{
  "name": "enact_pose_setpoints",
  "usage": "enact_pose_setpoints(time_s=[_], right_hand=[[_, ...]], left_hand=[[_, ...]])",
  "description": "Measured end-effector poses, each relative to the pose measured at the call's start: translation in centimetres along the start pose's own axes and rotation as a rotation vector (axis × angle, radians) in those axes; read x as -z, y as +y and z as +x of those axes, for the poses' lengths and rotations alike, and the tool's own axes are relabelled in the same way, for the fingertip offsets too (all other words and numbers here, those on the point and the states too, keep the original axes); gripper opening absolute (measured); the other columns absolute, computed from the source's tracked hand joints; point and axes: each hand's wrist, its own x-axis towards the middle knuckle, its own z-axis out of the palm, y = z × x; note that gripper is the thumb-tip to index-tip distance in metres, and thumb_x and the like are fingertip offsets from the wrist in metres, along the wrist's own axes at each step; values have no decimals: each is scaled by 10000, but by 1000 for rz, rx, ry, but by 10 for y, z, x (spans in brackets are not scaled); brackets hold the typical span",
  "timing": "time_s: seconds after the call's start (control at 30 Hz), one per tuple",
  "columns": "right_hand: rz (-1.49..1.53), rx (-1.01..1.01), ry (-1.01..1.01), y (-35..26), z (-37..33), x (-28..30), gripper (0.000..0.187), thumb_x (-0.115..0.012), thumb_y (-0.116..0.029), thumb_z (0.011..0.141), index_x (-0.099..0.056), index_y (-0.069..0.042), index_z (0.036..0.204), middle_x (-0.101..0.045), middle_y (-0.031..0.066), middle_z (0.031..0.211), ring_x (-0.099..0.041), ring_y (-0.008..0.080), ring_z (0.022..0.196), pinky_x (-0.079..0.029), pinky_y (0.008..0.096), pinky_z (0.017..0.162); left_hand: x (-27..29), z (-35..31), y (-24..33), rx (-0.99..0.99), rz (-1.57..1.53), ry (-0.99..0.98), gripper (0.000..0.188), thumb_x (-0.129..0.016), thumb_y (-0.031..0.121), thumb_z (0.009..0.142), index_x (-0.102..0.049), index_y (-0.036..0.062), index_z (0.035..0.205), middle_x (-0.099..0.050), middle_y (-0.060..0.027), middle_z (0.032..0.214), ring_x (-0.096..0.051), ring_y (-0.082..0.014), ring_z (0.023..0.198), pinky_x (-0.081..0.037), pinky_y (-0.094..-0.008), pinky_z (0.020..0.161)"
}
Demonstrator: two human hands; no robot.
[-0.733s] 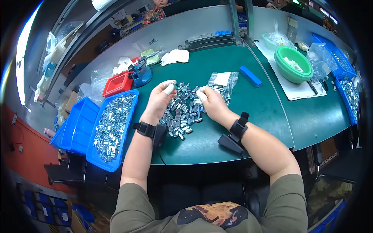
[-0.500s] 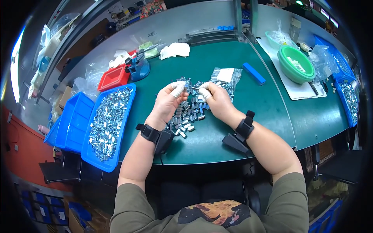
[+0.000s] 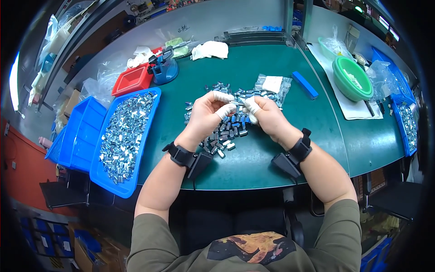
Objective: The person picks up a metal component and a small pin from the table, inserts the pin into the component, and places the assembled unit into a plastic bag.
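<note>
Over a loose pile of small shiny metal parts [image 3: 225, 131] on the green table [image 3: 195, 75], my two hands meet fingertip to fingertip. White wraps cover several of the fingertips. My left hand [image 3: 206, 113] is closed in a pinch on a small metal part [image 3: 239, 104]. From the other side my right hand [image 3: 271, 119] closes its thumb and fingers at that part; what it grips is mostly hidden. Just behind the right hand lies a clear plastic bag [image 3: 284, 87] with a white label.
A blue tray [image 3: 156, 102] full of similar parts stands at left, beside an empty blue bin [image 3: 84, 136]. Behind are a red tray [image 3: 131, 80], a blue-based device [image 3: 165, 70] and a white cloth [image 3: 209, 50]. At right are a blue bar [image 3: 305, 85] and green bowls [image 3: 351, 93].
The view has shifted slightly. My hands have drawn closer together, and the thin metal rod that showed between them is now mostly hidden. The left fingers point more to the right.
</note>
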Motion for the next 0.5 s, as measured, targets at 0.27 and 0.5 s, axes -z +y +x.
enact_pose_setpoints(time_s=[0.27, 0.5], right_hand=[[352, -258, -198, -24, -7, -1, 206, -432, -250, 893, -541, -98, 808, -411, -65, 585, -326, 24, 505, -270, 165, 464], [194, -116, -156, -19, -2, -2, 202, -393, -256, 910, -492, -87, 861, -411, -49, 621, -308, 29, 491, -257, 175, 438]], left_hand=[[0, -3, 6, -123, 33, -61, 131, -632, 1, 735, -548, -4, 836, -595, -55, 799, -580, -95, 728, -483, -217, 649], [-3, -5, 3, -142, 106, 46, 156, -683, 41, 700, -561, 6, 791, -600, -38, 764, -577, -78, 685, -480, -203, 616]])
